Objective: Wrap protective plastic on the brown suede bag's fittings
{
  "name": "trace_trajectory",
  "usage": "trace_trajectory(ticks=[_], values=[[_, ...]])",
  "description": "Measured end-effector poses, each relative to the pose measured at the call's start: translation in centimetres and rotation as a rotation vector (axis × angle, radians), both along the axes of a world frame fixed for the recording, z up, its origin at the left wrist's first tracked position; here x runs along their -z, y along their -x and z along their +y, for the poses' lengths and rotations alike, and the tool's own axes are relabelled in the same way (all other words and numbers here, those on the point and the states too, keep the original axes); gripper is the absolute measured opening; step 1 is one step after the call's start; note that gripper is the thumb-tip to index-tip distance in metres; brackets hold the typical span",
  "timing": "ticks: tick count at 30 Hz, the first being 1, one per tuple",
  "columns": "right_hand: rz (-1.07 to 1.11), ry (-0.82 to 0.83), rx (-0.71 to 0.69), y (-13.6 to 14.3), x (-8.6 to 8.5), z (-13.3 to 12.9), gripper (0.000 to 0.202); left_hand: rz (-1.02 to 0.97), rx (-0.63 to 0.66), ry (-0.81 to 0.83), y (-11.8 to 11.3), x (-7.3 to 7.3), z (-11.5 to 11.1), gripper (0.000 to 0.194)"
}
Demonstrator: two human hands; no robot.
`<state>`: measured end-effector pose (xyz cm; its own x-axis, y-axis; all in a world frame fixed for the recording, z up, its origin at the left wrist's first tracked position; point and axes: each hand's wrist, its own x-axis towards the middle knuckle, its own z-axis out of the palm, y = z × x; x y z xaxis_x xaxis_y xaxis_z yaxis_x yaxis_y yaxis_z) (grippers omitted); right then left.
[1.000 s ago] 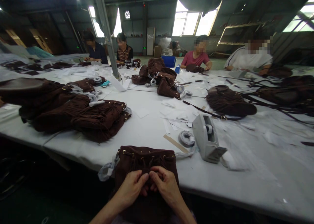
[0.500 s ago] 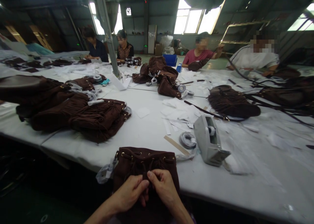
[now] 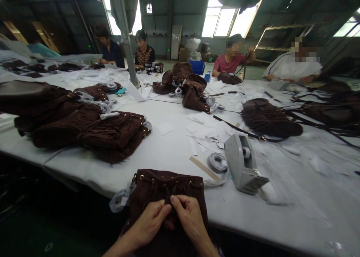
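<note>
A dark brown drawstring bag (image 3: 140, 197) with gold eyelets leans at the table's near edge, right in front of me. Both hands are at the middle of its front, just below the eyelets. My left hand (image 3: 150, 217) is closed in a pinch on the bag's dark drawstring. Beside it, my right hand (image 3: 188, 212) pinches the same drawstring with thumb and forefinger. The fingertips partly hide the cord, and it blends with the brown material. A plastic-wrapped bundle (image 3: 120, 200) hangs from the bag's left side.
A grey tape dispenser (image 3: 244, 167) stands right of the bag, next to a wrapped strap roll (image 3: 217, 162). Stacked fringed brown bags (image 3: 112, 137) lie to the left, another fringed bag (image 3: 261, 116) to the right. Paper scraps (image 3: 206, 131) are scattered about. Several people sit across the table.
My hands stay at the bag's front with only slight finger movement. The view shifts a little. Across the table, the person in pink now has a strap raised in one hand.
</note>
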<state>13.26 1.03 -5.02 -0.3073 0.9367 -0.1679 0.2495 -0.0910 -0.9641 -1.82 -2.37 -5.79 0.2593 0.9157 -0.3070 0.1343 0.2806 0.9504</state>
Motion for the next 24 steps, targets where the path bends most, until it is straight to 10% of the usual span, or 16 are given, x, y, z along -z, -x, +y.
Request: trace_trajectory(ticks=[6, 24], values=[[0.003, -0.06, -0.077, -0.3, -0.3, -0.1, 0.043, -0.229, -0.262, 0.173, -1.3, 0.3, 0.0, 0.056], [-0.01, 0.023, 0.057, -0.2, 0.4, -0.5, 0.037, -0.199, -0.24, 0.138, -0.9, -0.6, 1.2, 0.048]])
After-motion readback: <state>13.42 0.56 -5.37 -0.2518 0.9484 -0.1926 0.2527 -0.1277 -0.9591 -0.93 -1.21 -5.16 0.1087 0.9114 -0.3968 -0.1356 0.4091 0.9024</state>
